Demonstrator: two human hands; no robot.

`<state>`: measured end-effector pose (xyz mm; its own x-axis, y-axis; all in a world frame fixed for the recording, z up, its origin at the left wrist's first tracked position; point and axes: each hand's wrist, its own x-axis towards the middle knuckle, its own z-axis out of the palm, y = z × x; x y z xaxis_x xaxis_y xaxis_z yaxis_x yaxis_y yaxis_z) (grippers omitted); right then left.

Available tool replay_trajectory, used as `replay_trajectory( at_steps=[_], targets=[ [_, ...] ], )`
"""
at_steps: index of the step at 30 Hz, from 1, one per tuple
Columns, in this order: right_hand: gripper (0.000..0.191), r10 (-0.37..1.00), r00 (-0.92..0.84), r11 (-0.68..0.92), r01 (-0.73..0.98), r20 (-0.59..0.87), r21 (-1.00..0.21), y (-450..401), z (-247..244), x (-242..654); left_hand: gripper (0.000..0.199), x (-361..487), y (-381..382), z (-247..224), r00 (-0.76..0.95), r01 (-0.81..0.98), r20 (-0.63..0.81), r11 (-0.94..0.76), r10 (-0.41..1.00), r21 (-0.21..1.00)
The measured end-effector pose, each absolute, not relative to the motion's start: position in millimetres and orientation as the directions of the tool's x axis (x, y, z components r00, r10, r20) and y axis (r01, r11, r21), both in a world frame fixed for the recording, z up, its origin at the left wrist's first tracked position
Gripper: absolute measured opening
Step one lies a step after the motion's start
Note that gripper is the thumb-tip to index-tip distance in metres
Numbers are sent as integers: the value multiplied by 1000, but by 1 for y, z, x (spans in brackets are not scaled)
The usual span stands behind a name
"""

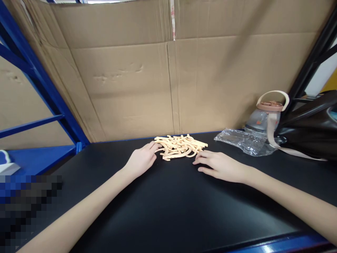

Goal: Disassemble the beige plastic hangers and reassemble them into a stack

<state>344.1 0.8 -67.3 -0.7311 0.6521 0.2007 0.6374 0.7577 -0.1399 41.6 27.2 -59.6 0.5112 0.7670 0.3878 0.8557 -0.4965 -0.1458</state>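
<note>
A tangled pile of pale yellow, rod-like pieces (180,146), some straight and some curved, lies on the black tabletop (168,203) near its back edge. I cannot make out exactly what kind of pieces they are. At the pile's left end is my left hand (142,159), its fingertips against the outer pieces and its thumb apart from the fingers. My right hand (219,166) rests palm down at the right end, fingers spread and slightly bent. Its upper fingertips come up to the pile's edge, and nothing shows in its grasp.
Behind the table stands a cardboard wall (126,88). At right are a crumpled clear plastic bag (244,140), a strapped water bottle (263,117) and a dark bag (310,126). Blue metal framing (44,77) rises on the left. The lower left corner is pixelated.
</note>
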Motion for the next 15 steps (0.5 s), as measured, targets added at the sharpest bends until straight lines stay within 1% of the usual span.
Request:
replay_trajectory(
  at_steps=[2, 4, 6, 7, 9, 10, 12, 15],
  targets=[
    [29, 653, -727, 757, 637, 212, -146, 1, -69, 344, 32, 50, 20, -56, 481, 870, 423, -479, 768, -120],
    [30, 649, -725, 760, 632, 230, -153, 2, -72, 343, 26, 63, 7, -54, 472, 867, 430, -493, 770, -70],
    [32, 643, -726, 765, 624, 244, -161, 2, -75, 341, 22, 78, -10, -56, 501, 841, 356, -541, 789, 14],
    [32, 640, -727, 768, 618, 249, -167, 2, -76, 340, 25, 85, -19, -58, 520, 825, 307, -561, 797, 60],
    [36, 630, -733, 776, 602, 256, -186, 0, -78, 337, 42, 96, -35, -63, 587, 782, 191, -612, 786, 117],
    [38, 623, -739, 782, 592, 256, -194, -1, -78, 335, 50, 100, -41, -66, 618, 763, 152, -635, 772, 120],
    [41, 613, -750, 790, 580, 248, -197, -4, -78, 333, 56, 102, -46, -71, 652, 743, 116, -662, 750, 102],
    [42, 608, -763, 794, 582, 222, -177, -9, -77, 330, 47, 99, -42, -72, 662, 738, 125, -672, 739, 61]
  ],
)
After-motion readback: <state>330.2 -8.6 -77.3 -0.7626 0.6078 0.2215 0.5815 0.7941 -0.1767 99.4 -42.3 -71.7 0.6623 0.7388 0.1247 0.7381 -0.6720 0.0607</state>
